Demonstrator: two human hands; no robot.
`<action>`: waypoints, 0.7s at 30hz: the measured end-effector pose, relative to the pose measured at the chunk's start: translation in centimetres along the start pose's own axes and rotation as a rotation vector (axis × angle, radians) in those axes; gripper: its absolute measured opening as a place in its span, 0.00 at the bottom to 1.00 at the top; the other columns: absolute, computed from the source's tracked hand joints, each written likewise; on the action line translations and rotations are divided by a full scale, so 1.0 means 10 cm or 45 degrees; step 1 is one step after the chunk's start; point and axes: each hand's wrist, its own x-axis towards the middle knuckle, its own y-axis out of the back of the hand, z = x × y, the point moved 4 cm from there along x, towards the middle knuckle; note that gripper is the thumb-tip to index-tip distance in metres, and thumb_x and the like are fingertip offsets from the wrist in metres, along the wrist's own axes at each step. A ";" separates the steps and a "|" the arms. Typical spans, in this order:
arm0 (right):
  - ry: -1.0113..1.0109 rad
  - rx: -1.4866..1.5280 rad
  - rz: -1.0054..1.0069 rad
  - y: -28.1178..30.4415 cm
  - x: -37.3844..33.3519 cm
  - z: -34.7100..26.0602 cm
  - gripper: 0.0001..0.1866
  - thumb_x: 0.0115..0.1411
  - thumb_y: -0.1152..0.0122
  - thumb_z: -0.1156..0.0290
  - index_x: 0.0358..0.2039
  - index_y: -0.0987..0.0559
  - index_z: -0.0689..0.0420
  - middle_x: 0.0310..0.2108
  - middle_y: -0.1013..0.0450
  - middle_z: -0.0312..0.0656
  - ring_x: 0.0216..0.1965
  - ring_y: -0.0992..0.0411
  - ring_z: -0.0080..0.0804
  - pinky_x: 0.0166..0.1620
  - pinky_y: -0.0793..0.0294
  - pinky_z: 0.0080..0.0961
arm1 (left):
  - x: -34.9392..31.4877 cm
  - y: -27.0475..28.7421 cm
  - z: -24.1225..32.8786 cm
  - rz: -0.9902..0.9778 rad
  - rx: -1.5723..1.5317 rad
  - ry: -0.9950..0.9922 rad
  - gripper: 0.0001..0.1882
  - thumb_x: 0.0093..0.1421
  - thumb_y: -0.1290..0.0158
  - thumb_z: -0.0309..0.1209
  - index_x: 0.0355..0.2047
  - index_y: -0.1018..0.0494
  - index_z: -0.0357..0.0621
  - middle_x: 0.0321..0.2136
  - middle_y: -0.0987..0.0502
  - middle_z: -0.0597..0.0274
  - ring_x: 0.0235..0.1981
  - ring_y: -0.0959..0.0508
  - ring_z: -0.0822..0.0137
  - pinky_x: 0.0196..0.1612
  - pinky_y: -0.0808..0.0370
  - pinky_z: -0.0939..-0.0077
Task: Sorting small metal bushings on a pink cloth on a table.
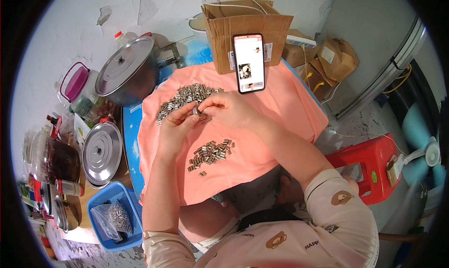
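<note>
My left hand is closed in a pinch on a small metal ring, held just above the cloth. Against the ring's right side, the fingers of my right hand are pressed together; whatever lies between them is too small to make out. Behind and left of my hands spreads a large pile of short silvery metal cylinders. A smaller pile of similar cylinders lies nearer to me, with a few pieces apart at its front. Both piles rest on a salmon-pink cloth over the table.
A lit phone leans on a cardboard box at the back. Left stand a lidded pot, a steel lid and a blue basket holding a bag of metal pieces. Right are a red stool and fan.
</note>
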 end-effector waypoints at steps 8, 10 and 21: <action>-0.219 0.279 -0.272 0.06 0.04 0.25 0.02 0.52 0.45 0.78 0.27 0.28 0.61 0.24 0.30 0.34 0.27 0.31 0.19 0.31 0.29 0.16 | -0.08 -0.14 0.07 -0.127 -0.072 0.127 0.16 0.55 0.52 0.20 0.45 0.33 0.36 0.37 0.26 0.59 0.37 0.25 0.70 0.39 0.28 0.81; -0.184 0.543 -0.154 0.12 0.09 0.28 0.02 0.53 0.46 0.77 0.27 0.27 0.62 0.25 0.30 0.33 0.28 0.32 0.17 0.31 0.30 0.15 | -0.09 -0.18 0.06 -0.168 -0.135 0.191 0.15 0.55 0.53 0.21 0.45 0.33 0.37 0.37 0.26 0.57 0.36 0.25 0.69 0.39 0.28 0.81; 0.240 -0.964 -0.109 -0.09 -0.02 0.12 0.06 0.47 0.44 0.71 0.28 0.24 0.54 0.25 0.31 0.37 0.33 0.31 0.34 0.36 0.31 0.29 | -0.07 -0.10 0.04 -0.099 -0.679 0.192 0.12 0.57 0.55 0.26 0.42 0.34 0.38 0.33 0.26 0.57 0.31 0.23 0.69 0.35 0.24 0.80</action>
